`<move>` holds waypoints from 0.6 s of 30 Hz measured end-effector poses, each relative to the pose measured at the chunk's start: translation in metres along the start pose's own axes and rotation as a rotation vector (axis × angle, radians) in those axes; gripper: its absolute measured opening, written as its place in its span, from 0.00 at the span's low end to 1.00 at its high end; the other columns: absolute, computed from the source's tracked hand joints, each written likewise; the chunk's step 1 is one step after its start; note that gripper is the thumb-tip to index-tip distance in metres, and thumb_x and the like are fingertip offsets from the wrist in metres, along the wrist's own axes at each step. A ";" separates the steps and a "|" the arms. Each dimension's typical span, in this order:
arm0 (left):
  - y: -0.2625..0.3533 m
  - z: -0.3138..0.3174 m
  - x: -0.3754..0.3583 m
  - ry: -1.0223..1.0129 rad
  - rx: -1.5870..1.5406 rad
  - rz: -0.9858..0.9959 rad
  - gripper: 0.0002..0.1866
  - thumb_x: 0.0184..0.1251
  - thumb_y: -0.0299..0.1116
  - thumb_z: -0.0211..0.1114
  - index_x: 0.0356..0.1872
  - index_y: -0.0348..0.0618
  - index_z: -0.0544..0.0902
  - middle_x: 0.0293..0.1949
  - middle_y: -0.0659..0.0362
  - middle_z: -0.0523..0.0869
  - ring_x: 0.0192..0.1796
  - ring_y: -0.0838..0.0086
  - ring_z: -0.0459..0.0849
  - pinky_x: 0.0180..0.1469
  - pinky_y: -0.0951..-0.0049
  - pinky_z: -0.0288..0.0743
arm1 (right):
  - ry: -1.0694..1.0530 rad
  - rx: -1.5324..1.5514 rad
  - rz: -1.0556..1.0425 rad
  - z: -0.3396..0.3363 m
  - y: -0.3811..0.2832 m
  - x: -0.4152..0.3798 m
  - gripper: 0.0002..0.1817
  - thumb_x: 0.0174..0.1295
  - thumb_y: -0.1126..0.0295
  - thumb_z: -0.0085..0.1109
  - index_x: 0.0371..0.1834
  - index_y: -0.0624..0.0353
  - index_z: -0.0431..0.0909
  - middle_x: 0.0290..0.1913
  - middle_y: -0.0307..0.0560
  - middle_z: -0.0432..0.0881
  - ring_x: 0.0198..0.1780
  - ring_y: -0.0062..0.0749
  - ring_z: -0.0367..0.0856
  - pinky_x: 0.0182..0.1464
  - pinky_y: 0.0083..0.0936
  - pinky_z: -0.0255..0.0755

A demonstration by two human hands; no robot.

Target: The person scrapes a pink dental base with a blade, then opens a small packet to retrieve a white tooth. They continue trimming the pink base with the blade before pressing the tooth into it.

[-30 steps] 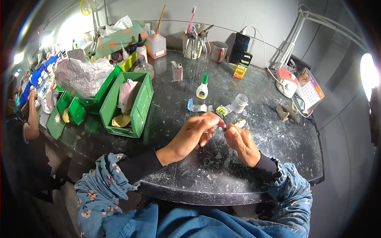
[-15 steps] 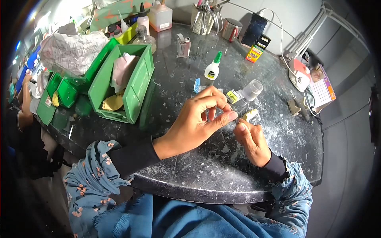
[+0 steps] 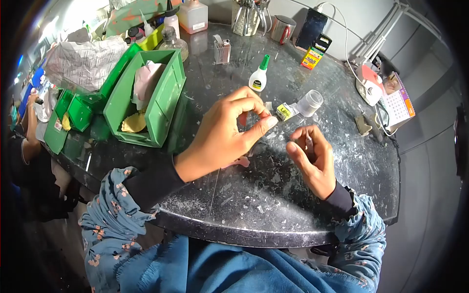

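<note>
My left hand (image 3: pixel 227 134) is over the middle of the dark worktop (image 3: pixel 244 195), its thumb and index fingertip pinched together on something too small to make out. To its right my right hand (image 3: pixel 313 161) is held apart from it, fingers curled and thumb separate; a small pale item seems to lie among the fingers, unclear. Beyond the hands are a white glue bottle with a green cap (image 3: pixel 258 75), a small yellow-labelled box (image 3: pixel 285 112) and a clear plastic cup (image 3: pixel 310 103). A pink piece (image 3: pixel 239 162) shows under my left hand.
Green bins (image 3: pixel 166 105) stand at the left, one with pink paper and a yellowish cast. Toward the back are bottles (image 3: pixel 193 17), a tool holder (image 3: pixel 245 18), a steel mug (image 3: pixel 282 29), a phone (image 3: pixel 312 30) and a box (image 3: pixel 316 52). A calendar (image 3: pixel 396 105) is at right; a person's arm (image 3: pixel 32 122) at far left.
My hands have moved apart; the left went up and left, and the right hand's fingers loosened. The yellowish piece between them is no longer visible, and the pink piece now shows.
</note>
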State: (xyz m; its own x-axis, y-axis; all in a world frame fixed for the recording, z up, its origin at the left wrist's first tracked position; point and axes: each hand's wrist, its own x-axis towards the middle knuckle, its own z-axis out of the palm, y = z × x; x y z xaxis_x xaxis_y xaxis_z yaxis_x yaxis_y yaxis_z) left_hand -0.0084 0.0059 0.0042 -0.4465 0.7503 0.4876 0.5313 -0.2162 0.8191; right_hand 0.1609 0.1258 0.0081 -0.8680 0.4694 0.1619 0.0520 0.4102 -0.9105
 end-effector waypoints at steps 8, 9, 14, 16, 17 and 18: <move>-0.028 -0.020 0.007 -0.136 0.222 -0.189 0.08 0.55 0.32 0.72 0.26 0.37 0.85 0.27 0.65 0.79 0.22 0.85 0.62 0.24 0.79 0.55 | -0.055 -0.319 -0.063 -0.003 0.002 0.003 0.06 0.60 0.75 0.60 0.39 0.62 0.78 0.23 0.39 0.72 0.20 0.17 0.65 0.23 0.20 0.58; -0.031 -0.022 0.009 -0.163 0.244 -0.219 0.09 0.54 0.33 0.72 0.26 0.37 0.85 0.28 0.62 0.81 0.23 0.81 0.69 0.26 0.76 0.61 | -0.077 -0.362 -0.090 -0.003 0.002 0.004 0.06 0.59 0.76 0.60 0.39 0.62 0.78 0.24 0.41 0.74 0.20 0.19 0.67 0.24 0.21 0.61; -0.040 -0.030 0.006 -0.166 0.438 -0.140 0.09 0.53 0.35 0.73 0.26 0.39 0.86 0.26 0.58 0.80 0.24 0.74 0.74 0.27 0.71 0.66 | -0.116 -0.418 -0.150 -0.002 0.006 0.006 0.06 0.58 0.76 0.60 0.39 0.62 0.80 0.28 0.46 0.75 0.24 0.31 0.75 0.26 0.26 0.67; -0.031 -0.030 0.009 -0.121 0.530 -0.042 0.08 0.53 0.34 0.74 0.29 0.41 0.86 0.26 0.59 0.78 0.24 0.74 0.72 0.27 0.72 0.65 | -0.112 -0.420 -0.162 -0.002 0.007 0.006 0.06 0.58 0.76 0.60 0.39 0.62 0.80 0.28 0.46 0.75 0.23 0.33 0.75 0.26 0.27 0.67; -0.021 -0.029 0.010 -0.104 0.545 -0.021 0.08 0.53 0.34 0.73 0.30 0.41 0.86 0.27 0.58 0.78 0.26 0.72 0.75 0.30 0.71 0.67 | -0.112 -0.423 -0.160 -0.002 0.007 0.006 0.07 0.58 0.76 0.61 0.39 0.62 0.80 0.28 0.47 0.75 0.23 0.33 0.75 0.26 0.27 0.67; -0.014 -0.027 0.012 -0.087 0.558 0.000 0.08 0.53 0.35 0.73 0.30 0.42 0.86 0.28 0.58 0.78 0.28 0.69 0.78 0.32 0.70 0.70 | -0.112 -0.425 -0.158 -0.001 0.008 0.006 0.07 0.58 0.76 0.61 0.39 0.62 0.80 0.28 0.47 0.75 0.23 0.34 0.75 0.26 0.28 0.67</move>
State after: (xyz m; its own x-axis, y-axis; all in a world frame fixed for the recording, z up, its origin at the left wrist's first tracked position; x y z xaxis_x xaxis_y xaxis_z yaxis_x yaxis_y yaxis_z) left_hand -0.0405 0.0010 0.0068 -0.3981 0.8042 0.4413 0.8421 0.1296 0.5236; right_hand 0.1566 0.1331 0.0024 -0.9284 0.2975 0.2225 0.0924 0.7650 -0.6373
